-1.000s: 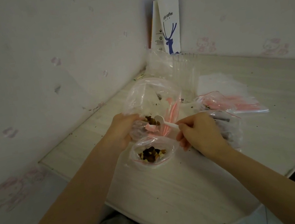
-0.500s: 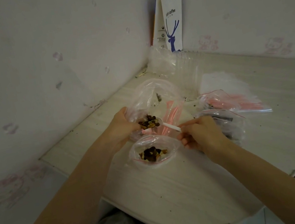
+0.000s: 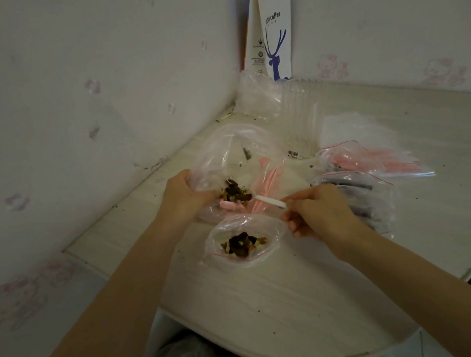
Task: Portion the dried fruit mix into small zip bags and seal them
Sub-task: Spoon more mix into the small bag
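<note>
Beyond the small zip bag [image 3: 243, 254], the left hand [image 3: 183, 200] grips the big bag [image 3: 235, 150] and the right hand [image 3: 319, 214] pinches a fruit-laden spoon [image 3: 270, 202].

L hand [image 3: 182, 198] + R hand [image 3: 319, 214] bare; forearms bare to frame edge.

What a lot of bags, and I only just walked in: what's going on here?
A person is portioning dried fruit. The left hand holds a large clear plastic bag open; the right hand pinches a white plastic spoon heaped with dark fruit mix at its mouth. A small clear zip bag sits open, partly filled, on the pale table.
</note>
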